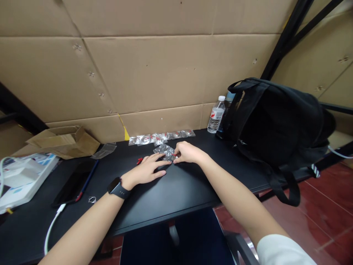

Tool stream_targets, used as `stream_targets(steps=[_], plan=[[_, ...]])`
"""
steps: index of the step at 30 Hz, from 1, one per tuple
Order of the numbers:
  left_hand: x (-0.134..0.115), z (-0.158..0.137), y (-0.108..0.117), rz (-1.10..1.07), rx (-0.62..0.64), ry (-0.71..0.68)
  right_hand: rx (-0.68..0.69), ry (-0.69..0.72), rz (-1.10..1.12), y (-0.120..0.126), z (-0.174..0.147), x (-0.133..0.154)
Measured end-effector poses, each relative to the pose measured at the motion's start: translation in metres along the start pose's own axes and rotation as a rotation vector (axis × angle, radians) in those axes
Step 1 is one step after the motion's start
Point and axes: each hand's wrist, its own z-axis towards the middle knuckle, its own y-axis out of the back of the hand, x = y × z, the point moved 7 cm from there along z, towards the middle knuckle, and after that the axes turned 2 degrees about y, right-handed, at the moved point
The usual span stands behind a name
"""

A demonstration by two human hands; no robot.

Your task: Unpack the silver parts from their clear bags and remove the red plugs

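A crinkled clear plastic bag point(164, 150) lies on the black table point(154, 195). My left hand point(146, 170) rests flat on the table, its fingers spread and the fingertips at the bag's near edge. On that wrist is a black watch point(118, 187). From the right, my right hand point(185, 152) pinches a small red piece at the bag's right side; its exact kind is too small to make out. Red cord point(139, 161) shows just left of my left hand. Behind the hands runs a row of small clear packets point(176, 135) with red bits and round shapes inside.
To the right stand a water bottle point(216, 116) and a large black backpack point(284, 117). On the left are a phone point(72, 182) with a white cable, a pen point(87, 180), a metal ring point(92, 200), a white box point(30, 180) and a brown paper bag point(68, 140). Cardboard point(154, 70) walls the back.
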Motion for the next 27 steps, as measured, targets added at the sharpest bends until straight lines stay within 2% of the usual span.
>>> stream_targets(steps=[13,20,27], plan=[[0.002,-0.001,-0.002,-0.028,0.024,-0.040,-0.042,0.091,0.167,-0.011,0.010,0.010],[-0.003,-0.003,0.001,-0.051,0.032,-0.041,-0.237,-0.028,-0.083,-0.008,0.014,0.005],[-0.004,-0.004,0.010,-0.039,-0.001,-0.028,-0.296,-0.108,-0.181,-0.012,0.025,0.002]])
